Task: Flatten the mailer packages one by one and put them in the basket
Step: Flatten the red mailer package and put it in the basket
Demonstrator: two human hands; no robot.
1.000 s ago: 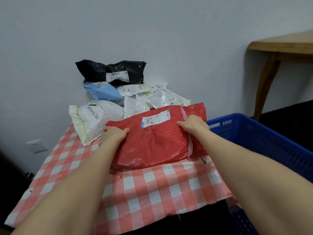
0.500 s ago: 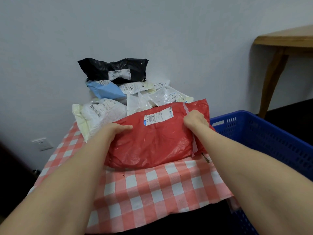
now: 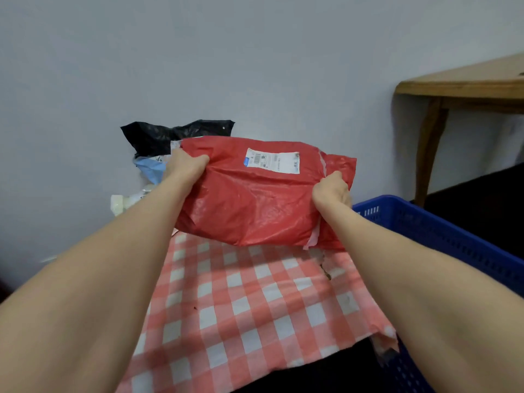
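A puffy red mailer [image 3: 255, 202] with a white shipping label hangs in the air above the checked tablecloth [image 3: 249, 302]. My left hand [image 3: 185, 167] grips its upper left corner. My right hand [image 3: 331, 191] grips its right side near the sealing flap. The blue basket [image 3: 442, 236] stands to the right, below table height. Behind the red mailer a pile of other mailers is mostly hidden: a black one [image 3: 170, 134], a light blue one [image 3: 149, 168] and a white one [image 3: 124, 201] peek out.
The pile leans against a grey wall. A wooden table [image 3: 465, 86] with a curved leg stands at the right, behind the basket. The tablecloth's front right corner [image 3: 382, 333] is torn and hangs over the edge.
Both hands have lifted the red mailer off the tablecloth and moved it up and to the right. My hands went from pressing on it to gripping its ends.
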